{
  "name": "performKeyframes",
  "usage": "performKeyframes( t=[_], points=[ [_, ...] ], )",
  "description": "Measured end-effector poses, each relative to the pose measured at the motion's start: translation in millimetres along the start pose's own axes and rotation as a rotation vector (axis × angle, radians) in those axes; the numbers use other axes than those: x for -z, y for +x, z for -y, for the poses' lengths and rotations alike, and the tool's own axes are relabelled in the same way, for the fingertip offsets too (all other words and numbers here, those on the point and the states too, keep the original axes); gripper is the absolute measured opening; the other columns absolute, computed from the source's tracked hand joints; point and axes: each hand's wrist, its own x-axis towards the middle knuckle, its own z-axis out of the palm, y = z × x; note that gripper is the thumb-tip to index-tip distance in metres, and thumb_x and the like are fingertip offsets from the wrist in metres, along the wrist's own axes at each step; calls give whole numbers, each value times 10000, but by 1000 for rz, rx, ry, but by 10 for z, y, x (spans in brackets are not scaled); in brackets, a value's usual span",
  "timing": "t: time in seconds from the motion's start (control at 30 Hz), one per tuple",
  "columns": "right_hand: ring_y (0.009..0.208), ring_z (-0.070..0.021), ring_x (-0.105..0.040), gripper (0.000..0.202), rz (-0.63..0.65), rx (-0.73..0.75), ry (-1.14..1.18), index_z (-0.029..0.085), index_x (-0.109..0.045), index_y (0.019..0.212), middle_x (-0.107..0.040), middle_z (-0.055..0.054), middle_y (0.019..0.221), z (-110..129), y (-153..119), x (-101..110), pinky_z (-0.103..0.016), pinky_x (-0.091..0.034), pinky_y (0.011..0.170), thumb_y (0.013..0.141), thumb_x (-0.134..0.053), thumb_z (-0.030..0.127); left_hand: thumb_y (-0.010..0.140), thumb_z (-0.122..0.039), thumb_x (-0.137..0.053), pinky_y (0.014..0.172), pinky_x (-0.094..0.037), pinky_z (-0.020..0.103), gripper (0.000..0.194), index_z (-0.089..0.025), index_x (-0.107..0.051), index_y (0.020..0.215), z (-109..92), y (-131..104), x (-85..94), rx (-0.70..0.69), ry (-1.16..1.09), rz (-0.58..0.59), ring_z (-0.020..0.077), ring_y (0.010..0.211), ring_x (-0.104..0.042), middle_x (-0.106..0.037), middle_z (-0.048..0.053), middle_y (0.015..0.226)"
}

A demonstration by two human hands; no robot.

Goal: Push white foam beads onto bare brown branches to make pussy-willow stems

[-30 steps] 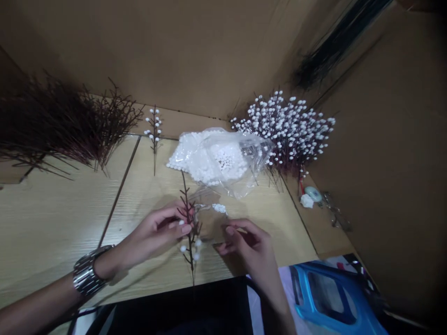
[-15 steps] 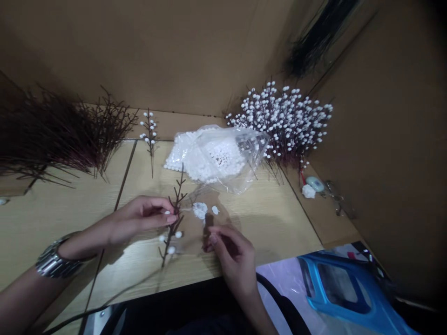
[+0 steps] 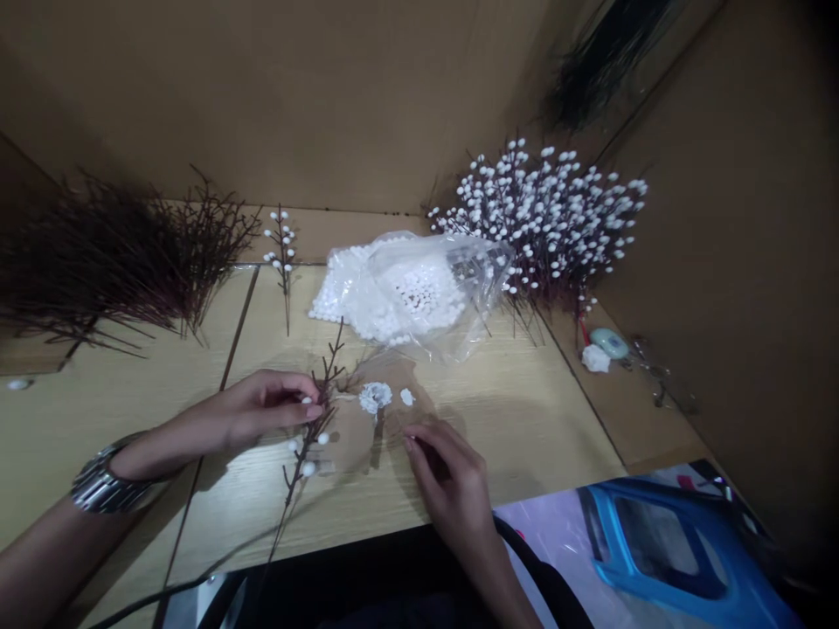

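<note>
My left hand (image 3: 279,404) pinches a brown artificial twig (image 3: 333,360) around its middle. The twig stands at a slant, its bare forked tip pointing away from me. Several white foam balls (image 3: 308,469) sit on its lower side branches, and one more shows by my fingertips. To the right, my right hand (image 3: 452,472) is closed in a pinch above the table; whatever is between thumb and forefinger is too small to make out. Between the hands lie a white glue-like blob (image 3: 375,397) and a smaller white dab (image 3: 407,397) on a brownish patch.
Behind the blobs rests a clear plastic bag (image 3: 393,293) of white balls. A finished-looking berry twig (image 3: 283,253) lies left of it. Bare brown twigs (image 3: 124,253) are heaped at left, berry-covered twigs (image 3: 544,218) at right. A blue plastic frame (image 3: 609,542) is at lower right.
The twig in my left hand has tilted, its lower end swinging left and towards me. My right hand has moved slightly right, away from the twig, still pinched.
</note>
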Motion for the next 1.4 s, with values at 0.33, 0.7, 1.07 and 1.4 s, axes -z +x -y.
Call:
performKeyframes(
  t=[0.33,0.7,1.07,1.4],
  points=[
    [882,-183,-680,191,34,-24,32,214,-703,1063,-711,-56,955,30,12,21,-282,-546,769,937,-590,124,922,-383,-642,632,-391,226,222,-185,-656,823,1,-40,50,11,83,45,141,728,-512,-560,-17,770],
    [867,-190,-712,170,-34,-104,55,223,-697,1073,-746,-58,992,-15,-8,46,-286,-572,761,924,-625,185,908,-332,-682,1069,-393,353,171,-189,-695,814,-68,-44,42,-89,4,-97,270,1275,-517,-675,67,1184],
    [957,-211,-679,163,167,4,-105,230,-702,1052,-729,-57,1021,-91,460,339,-345,-545,850,965,-569,192,914,-283,-628,708,-444,239,161,-157,-690,835,-56,-56,-66,-93,-99,-60,149,770,-571,-640,-14,800],
    [961,-209,-661,193,205,72,-223,235,-693,1108,-695,-72,1033,-142,432,220,-358,-557,870,985,-550,195,754,-433,-725,622,-422,265,184,-249,-719,759,179,33,-88,-119,-217,-144,184,689,-539,-652,-16,724]
  ],
)
